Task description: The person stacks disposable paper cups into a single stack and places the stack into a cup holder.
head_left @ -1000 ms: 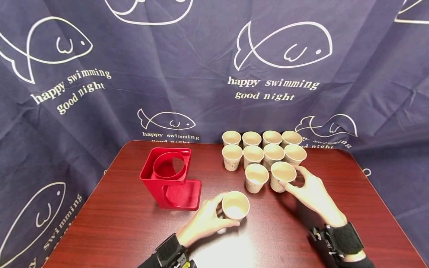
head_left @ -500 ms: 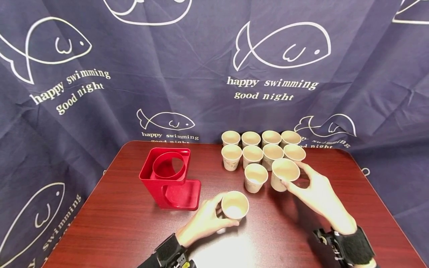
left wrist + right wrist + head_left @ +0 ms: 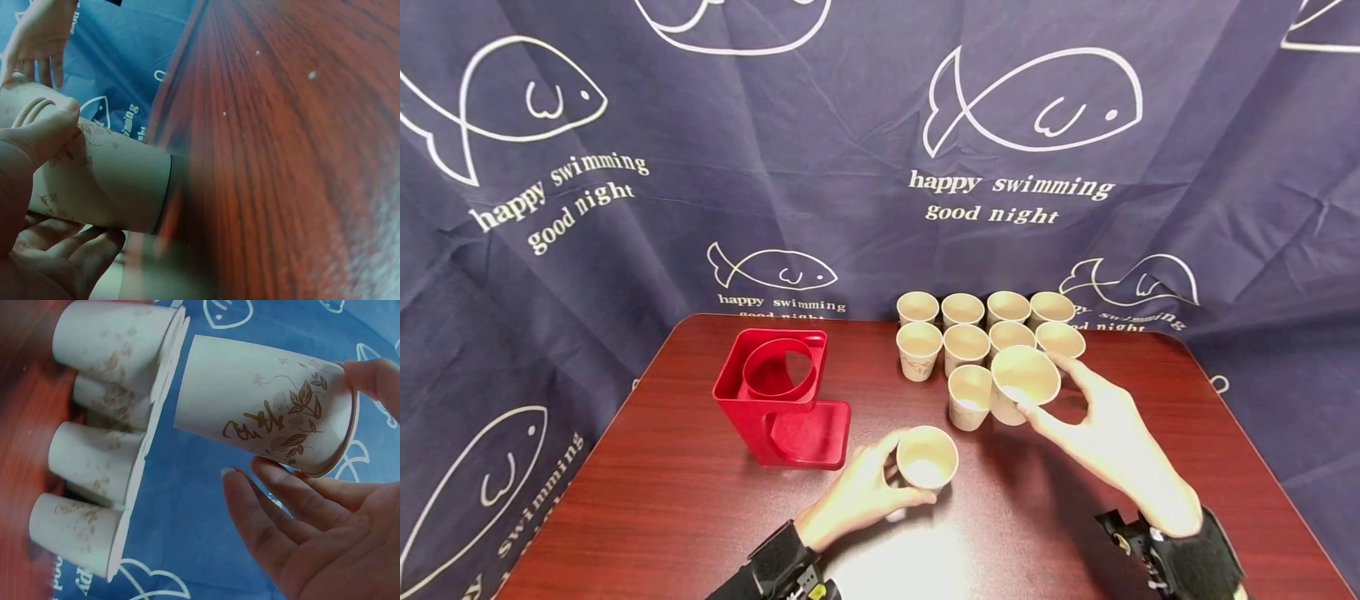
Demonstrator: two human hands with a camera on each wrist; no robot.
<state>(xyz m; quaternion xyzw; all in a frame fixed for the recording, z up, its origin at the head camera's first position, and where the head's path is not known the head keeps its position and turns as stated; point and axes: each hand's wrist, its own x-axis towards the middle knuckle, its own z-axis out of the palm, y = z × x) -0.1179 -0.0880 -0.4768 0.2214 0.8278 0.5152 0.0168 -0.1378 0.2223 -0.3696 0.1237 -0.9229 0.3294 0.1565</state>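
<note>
While the head view looks down on the dark red desk point(image 3: 662, 500), the right hand point(image 3: 1101, 433) holds a lifted paper cup point(image 3: 1021, 385) by its rim and wall, thumb on the near side and fingers on the far side, the mouth tipped toward the camera. That cup hangs just above the front of the group of cups point(image 3: 985, 337) standing in rows at the back right. The left hand point(image 3: 857, 492) curls round a second paper cup point(image 3: 927, 462) standing upright on the desk, nearer the person and to the left of the lifted one. A red cup holder point(image 3: 778, 396) with a round opening stands further left, nearer the left hand than the right. Behind hangs a blue curtain point(image 3: 820, 150) printed with fish.

From the left wrist, the standing cup point(image 3: 103, 181) fills the lower left, its long axis at a right angle to the desk top, thumb point(image 3: 44, 134) pressed on one side and fingers point(image 3: 81, 247) wrapped on the other, so the grip is closed on it.

From the right wrist, the lifted cup point(image 3: 265, 419) is clear of the others, thumb at the rim and fingers point(image 3: 275, 506) spread beneath, pinching it; its base points toward the remaining cups point(image 3: 106, 419), its mouth toward the palm.
</note>
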